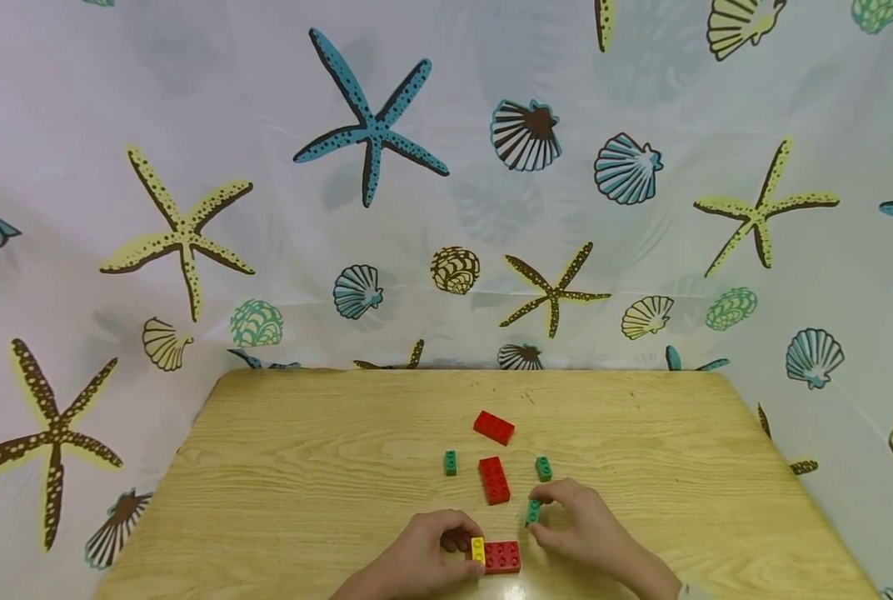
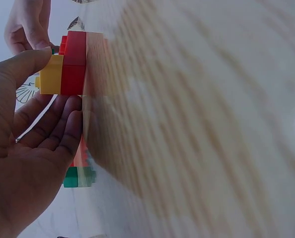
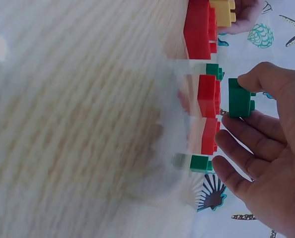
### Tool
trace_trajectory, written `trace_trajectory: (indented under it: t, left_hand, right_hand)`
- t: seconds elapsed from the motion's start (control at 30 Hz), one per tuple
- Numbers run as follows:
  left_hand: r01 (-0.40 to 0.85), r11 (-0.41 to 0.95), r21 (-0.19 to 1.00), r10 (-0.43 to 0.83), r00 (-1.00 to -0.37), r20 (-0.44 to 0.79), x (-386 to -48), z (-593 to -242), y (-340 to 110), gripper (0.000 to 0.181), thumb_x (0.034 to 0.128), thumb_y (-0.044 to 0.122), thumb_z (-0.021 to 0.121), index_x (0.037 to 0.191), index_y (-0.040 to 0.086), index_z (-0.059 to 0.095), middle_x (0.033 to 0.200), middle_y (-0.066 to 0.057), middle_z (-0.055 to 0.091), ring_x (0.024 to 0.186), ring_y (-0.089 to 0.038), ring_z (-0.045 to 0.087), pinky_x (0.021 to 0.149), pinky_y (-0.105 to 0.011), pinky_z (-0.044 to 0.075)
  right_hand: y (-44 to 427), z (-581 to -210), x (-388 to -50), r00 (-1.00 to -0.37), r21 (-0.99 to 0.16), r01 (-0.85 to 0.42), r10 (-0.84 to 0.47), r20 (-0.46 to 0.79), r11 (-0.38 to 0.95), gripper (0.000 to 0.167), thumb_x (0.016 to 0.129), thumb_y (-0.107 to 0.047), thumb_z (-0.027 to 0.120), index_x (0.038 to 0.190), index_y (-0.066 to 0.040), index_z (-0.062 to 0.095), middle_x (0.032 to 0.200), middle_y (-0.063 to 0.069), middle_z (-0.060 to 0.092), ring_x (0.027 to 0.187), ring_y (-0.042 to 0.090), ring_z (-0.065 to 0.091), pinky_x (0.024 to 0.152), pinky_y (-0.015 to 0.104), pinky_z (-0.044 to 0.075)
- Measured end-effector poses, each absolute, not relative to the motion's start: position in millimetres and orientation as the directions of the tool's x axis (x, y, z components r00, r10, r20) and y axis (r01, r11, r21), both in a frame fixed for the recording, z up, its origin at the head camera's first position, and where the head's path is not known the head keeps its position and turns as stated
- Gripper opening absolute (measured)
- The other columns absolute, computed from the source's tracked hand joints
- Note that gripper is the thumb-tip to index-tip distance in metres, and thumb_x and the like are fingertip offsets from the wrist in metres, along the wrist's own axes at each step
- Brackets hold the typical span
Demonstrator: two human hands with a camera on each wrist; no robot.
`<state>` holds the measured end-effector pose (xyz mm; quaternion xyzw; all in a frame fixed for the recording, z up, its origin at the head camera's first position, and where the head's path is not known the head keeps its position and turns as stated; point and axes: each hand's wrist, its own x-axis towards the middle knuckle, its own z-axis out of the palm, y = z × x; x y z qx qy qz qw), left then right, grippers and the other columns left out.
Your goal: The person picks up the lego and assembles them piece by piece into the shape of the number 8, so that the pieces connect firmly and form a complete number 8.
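A yellow toy brick (image 1: 478,550) sits on the left end of a red toy brick (image 1: 502,557) near the table's front. My left hand (image 1: 431,550) pinches the yellow brick between thumb and fingers; the left wrist view shows the yellow brick (image 2: 51,74) stacked on the red one (image 2: 74,62). To the right, my right hand (image 1: 585,529) holds a small green brick (image 1: 533,512). In the right wrist view this green brick (image 3: 239,97) is pinched between thumb and fingertips, raised off the table.
Two more red bricks, one nearer (image 1: 495,481) and one farther (image 1: 495,427), lie beyond the hands on the wooden table (image 1: 304,467). Small green bricks lie left (image 1: 450,462) and right (image 1: 543,468) of them. A shell-patterned cloth (image 1: 416,208) hangs behind.
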<state>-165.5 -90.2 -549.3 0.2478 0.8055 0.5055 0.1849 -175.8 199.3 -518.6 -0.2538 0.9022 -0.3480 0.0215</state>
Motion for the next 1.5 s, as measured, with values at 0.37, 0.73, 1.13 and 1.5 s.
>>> trace_trajectory:
  t: [0.37, 0.73, 1.13, 1.5]
  left_hand:
    - [0.187, 0.371, 0.91, 0.591, -0.803, -0.076, -166.8, -551.1, -88.5, 0.027, 0.0921, 0.03, 0.083, 0.114, 0.017, 0.074, 0.1, 0.011, 0.07, 0.092, -0.005, 0.065, 0.083, -0.021, 0.053]
    - [0.185, 0.366, 0.912, 0.589, -0.805, -0.074, -166.5, -549.8, -89.7, 0.027, 0.0922, 0.029, 0.082, 0.114, 0.016, 0.074, 0.104, 0.011, 0.071, 0.092, -0.005, 0.065, 0.083, -0.021, 0.053]
    - [0.193, 0.376, 0.906, 0.578, -0.813, -0.067, -167.2, -547.8, -90.0, 0.026, 0.0917, 0.029, 0.083, 0.113, 0.016, 0.074, 0.103, 0.012, 0.071, 0.092, -0.005, 0.066, 0.082, -0.021, 0.054]
    - [0.183, 0.34, 0.923, 0.586, -0.808, -0.056, -165.4, -545.8, -91.6, 0.026, 0.0919, 0.027, 0.083, 0.113, 0.014, 0.074, 0.105, 0.006, 0.072, 0.093, -0.008, 0.066, 0.082, -0.021, 0.053]
  right_hand:
    - [193.2, -513.4, -163.9, -0.827, -0.705, -0.443, -0.555, 0.083, 0.554, 0.027, 0.095, -0.022, 0.078, 0.118, -0.009, 0.073, 0.111, -0.004, 0.074, 0.101, 0.02, 0.069, 0.086, 0.033, 0.058]
    - [189.5, -518.1, -159.4, -0.811, -0.736, -0.42, -0.584, 0.042, 0.531, 0.031, 0.096, -0.025, 0.077, 0.121, -0.008, 0.072, 0.117, 0.001, 0.075, 0.105, 0.011, 0.068, 0.089, 0.032, 0.057]
    - [190.4, -526.7, -160.7, -0.765, -0.753, -0.455, -0.641, 0.058, 0.475, 0.033, 0.098, -0.026, 0.075, 0.125, -0.009, 0.071, 0.114, -0.004, 0.074, 0.104, 0.01, 0.068, 0.09, 0.028, 0.056]
    - [186.4, -525.5, -158.9, -0.788, -0.762, -0.383, -0.615, -0.024, 0.522, 0.034, 0.096, -0.027, 0.076, 0.126, -0.011, 0.071, 0.116, -0.007, 0.073, 0.106, 0.007, 0.065, 0.094, 0.029, 0.055]
